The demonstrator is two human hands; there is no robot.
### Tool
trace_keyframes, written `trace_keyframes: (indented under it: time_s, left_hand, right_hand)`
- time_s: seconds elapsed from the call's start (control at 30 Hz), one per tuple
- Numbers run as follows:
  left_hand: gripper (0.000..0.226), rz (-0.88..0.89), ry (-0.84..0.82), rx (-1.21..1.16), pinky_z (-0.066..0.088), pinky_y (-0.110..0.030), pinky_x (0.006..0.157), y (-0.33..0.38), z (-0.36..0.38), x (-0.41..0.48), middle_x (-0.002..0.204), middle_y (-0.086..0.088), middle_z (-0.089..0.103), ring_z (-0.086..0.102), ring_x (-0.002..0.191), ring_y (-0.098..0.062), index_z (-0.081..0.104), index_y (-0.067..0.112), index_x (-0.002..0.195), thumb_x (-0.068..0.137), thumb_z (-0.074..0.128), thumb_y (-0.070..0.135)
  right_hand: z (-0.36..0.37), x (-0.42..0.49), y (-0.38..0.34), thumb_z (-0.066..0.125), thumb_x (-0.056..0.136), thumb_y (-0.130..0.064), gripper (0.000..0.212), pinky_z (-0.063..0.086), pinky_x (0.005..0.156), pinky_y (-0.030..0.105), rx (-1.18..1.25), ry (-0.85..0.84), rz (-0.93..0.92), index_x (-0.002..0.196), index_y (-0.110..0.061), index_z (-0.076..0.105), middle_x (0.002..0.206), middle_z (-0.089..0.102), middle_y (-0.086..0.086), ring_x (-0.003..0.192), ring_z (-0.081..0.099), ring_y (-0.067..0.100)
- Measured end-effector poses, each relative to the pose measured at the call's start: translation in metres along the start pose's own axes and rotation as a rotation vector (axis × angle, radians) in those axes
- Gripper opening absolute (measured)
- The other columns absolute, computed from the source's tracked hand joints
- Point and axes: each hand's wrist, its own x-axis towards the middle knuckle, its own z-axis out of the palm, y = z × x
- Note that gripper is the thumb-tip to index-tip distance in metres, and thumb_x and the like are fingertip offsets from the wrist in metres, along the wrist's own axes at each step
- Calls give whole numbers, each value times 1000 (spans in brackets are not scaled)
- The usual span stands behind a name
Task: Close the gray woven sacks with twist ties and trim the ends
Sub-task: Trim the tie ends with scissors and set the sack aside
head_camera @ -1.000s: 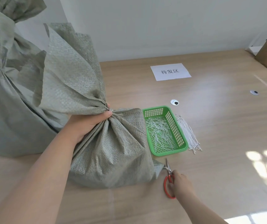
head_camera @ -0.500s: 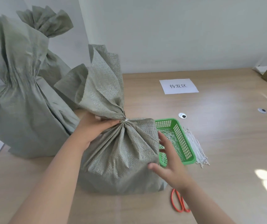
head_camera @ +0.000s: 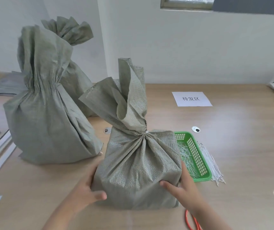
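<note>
Pressing against both sides of the tied sack (head_camera: 137, 171), the left hand (head_camera: 88, 188) and right hand (head_camera: 182, 185) lay straight fingers along it, thumbs on its front. The sack stands touching the left side of the green basket (head_camera: 197, 155). Spare ties (head_camera: 211, 163) lie just right of the basket, and scissors (head_camera: 192, 221) lie on its near side.

Bright, soft daylight glares off the table (head_camera: 242, 146); wide-angle edges curve.
</note>
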Motion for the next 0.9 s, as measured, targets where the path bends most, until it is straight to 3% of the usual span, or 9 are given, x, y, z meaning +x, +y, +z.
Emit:
trace_keyframes:
  time_s: [0.07,0.1,0.23,0.33,0.43,0.6,0.67,0.77,0.9]
  left_hand:
    - [118,-13,-23,-12,47,-23,104,-3,10,1,142,8,62,55,134,-11,48,25,143,40,103,43]
    - [120,-5,-13,-18,48,-19,101,-4,15,2,138,12,64,57,131,-8,47,26,142,37,104,43]
    - [118,16,75,-17,48,-12,93,1,18,8,129,17,69,62,121,0,50,28,137,33,103,44]
    - [109,58,82,-19,48,-12,90,11,20,10,127,15,69,63,119,-1,48,29,138,42,98,22]
    - [102,76,106,-69,50,-11,86,23,20,9,118,17,72,66,110,2,49,28,134,45,92,5]
    - [105,145,116,-87,51,-27,96,50,6,17,129,12,68,62,122,-7,47,43,138,45,92,22]
    - [101,183,109,-85,54,-24,93,67,1,24,129,12,67,62,122,-7,49,50,135,46,90,24]
    - [90,235,68,-84,55,-22,88,95,-6,38,126,14,69,64,118,-4,53,65,122,50,88,23]
    - [92,257,46,-130,57,-24,84,124,-17,66,124,10,70,66,117,-10,51,52,130,51,89,24]
  right_hand:
    - [1,0,2,87,73,-22,90,41,112,32,7,-2,9,141,-52,37,139,56,-19,133,50,3]
    - [1,1,0,86,74,-22,87,42,110,34,7,-5,12,138,-57,39,138,58,-18,131,51,4]
    - [4,3,-4,84,71,-34,78,46,103,36,-9,9,22,139,-38,46,130,64,-14,124,58,7]
    - [6,6,-6,86,65,-42,62,52,87,28,20,33,48,119,-26,59,110,71,-12,108,66,8]
    - [8,9,-12,87,64,-45,56,52,79,27,26,61,57,109,-24,61,100,71,-8,99,68,12]
    - [5,24,-40,85,62,-52,59,57,82,40,42,86,23,108,-23,62,100,72,-6,97,69,13]
    - [2,34,-56,85,63,-50,59,58,85,48,60,93,3,109,-21,62,101,72,-3,97,70,16]
    - [-3,49,-86,84,67,-45,53,58,86,46,59,104,-53,111,-27,62,105,73,-3,100,70,15]
    - [-17,76,-118,83,70,-39,51,58,87,40,34,126,-102,115,-35,61,109,74,-11,103,70,9]
